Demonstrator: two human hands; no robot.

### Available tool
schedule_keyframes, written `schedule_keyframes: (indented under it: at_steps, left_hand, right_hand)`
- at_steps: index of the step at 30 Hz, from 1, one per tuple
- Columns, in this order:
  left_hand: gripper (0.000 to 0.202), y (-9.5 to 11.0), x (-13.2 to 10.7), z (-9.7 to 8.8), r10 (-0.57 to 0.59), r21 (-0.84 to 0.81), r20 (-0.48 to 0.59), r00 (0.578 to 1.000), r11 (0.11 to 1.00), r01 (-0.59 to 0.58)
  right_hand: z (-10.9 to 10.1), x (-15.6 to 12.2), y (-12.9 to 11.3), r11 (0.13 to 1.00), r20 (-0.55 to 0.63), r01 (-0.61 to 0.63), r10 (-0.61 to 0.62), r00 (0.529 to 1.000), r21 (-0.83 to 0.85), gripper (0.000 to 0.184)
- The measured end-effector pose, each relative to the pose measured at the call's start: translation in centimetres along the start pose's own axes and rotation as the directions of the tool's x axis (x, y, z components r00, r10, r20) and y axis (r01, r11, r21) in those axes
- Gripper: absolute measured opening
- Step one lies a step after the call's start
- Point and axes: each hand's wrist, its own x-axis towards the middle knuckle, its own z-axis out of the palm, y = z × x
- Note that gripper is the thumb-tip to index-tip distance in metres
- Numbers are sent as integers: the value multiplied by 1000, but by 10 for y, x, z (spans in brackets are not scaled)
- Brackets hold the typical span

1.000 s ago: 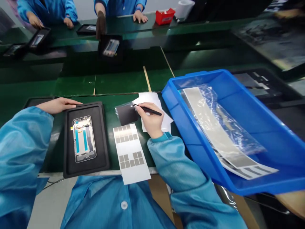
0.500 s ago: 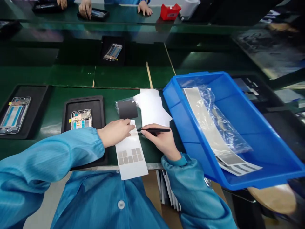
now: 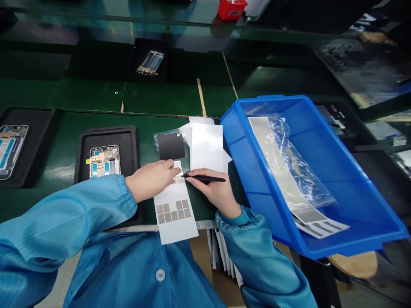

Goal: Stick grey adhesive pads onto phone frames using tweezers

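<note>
A white sheet of small grey stickers [image 3: 175, 227] lies at the table's front edge, its lower end sticking out past it. My left hand [image 3: 154, 177] is closed at the sheet's upper end, fingers bent over it; the fingertips partly hide what they grip. From the right, my right hand [image 3: 220, 192] pinches slim black tweezers [image 3: 208, 178], their tips at the sheet close to my left fingers. Whether a sticker is between the tips is too small to tell. Just beyond are a black square sheet [image 3: 171, 146] on clear film and white papers [image 3: 207, 147].
A blue bin [image 3: 263, 192] at the right holds sticker strips [image 3: 276, 167] and clear plastic bags. Left of my hands, a black tray [image 3: 128, 149] carries an opened phone [image 3: 104, 158]. More trayed phones lie far left and across the table. A red box [image 3: 231, 9] stands at the back.
The view has tilted down slightly, and the co-workers' hands at the top are out of sight. The tweezers' tips are a little closer to my left fingers. Both hands keep their grip.
</note>
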Motion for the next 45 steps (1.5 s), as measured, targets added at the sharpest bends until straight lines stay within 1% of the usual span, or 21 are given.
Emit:
schedule_keyframes:
  at_steps: [3,5,8,14,18,22,25,27,29,31,33,35,37,40,42,45]
  left_hand:
    - [31,-1,0,2,6,2,-7,1000,1000,-6]
    - [31,-1,0,2,6,-2,-7,1000,1000,-6]
    - [31,-1,0,1,1,-13,-6,1000,1000,-1]
    - [31,-1,-1,-1,1,-13,-4,1000,1000,-1]
    - [30,-1,0,1,6,-23,-21,1000,1000,-7]
    - [29,-2,1,3,10,-44,-50,999,999,-12]
    - [30,-4,-2,-4,17,-94,-78,997,995,-24]
    - [34,-5,-10,-16,-1,-133,-119,993,991,-15]
    - [34,-4,-22,-30,-58,-246,-179,982,969,13]
    - [28,-4,-37,-43,-119,-413,-220,968,911,18]
    - [21,-4,-52,-51,-147,-556,-221,964,831,0]
    - [15,-6,-65,-53,-151,-616,-206,967,787,-8]
    - [12,-11,-77,-50,-179,-642,-202,963,766,8]
    - [11,-20,-93,-45,-259,-675,-223,940,736,42]
    - [11,-26,-103,-43,-301,-711,-227,926,702,54]
    - [10,-33,-117,-40,-332,-747,-237,913,663,48]
  right_hand:
    - [-1,0,0,1000,19,-14,14,1000,-4,14]
    - [-1,0,0,1000,8,-18,18,1000,-14,15]
    - [0,0,1,1000,-15,-8,8,1000,-17,14]
    - [2,-1,1,1000,-14,5,-5,1000,-7,10]
    - [1,-1,-1,999,-23,-33,34,999,23,11]
    - [-2,-2,-5,994,-95,-82,88,992,71,13]
    - [-5,-4,-14,993,-168,-68,84,982,98,11]
    - [-5,-6,-23,994,-197,-41,61,978,104,11]
    - [-3,-7,-36,994,-200,-15,37,979,112,10]
    - [3,-6,-50,991,-175,11,13,985,135,9]
    - [12,-5,-64,984,-143,39,-14,990,172,8]
    - [22,-3,-76,976,-118,62,-38,992,211,7]
    - [33,0,-86,968,-119,72,-44,992,240,9]
    - [49,3,-98,964,-144,49,-12,990,261,11]
    - [59,5,-103,962,-118,26,7,993,271,12]
    - [71,8,-109,963,-55,11,4,998,268,11]
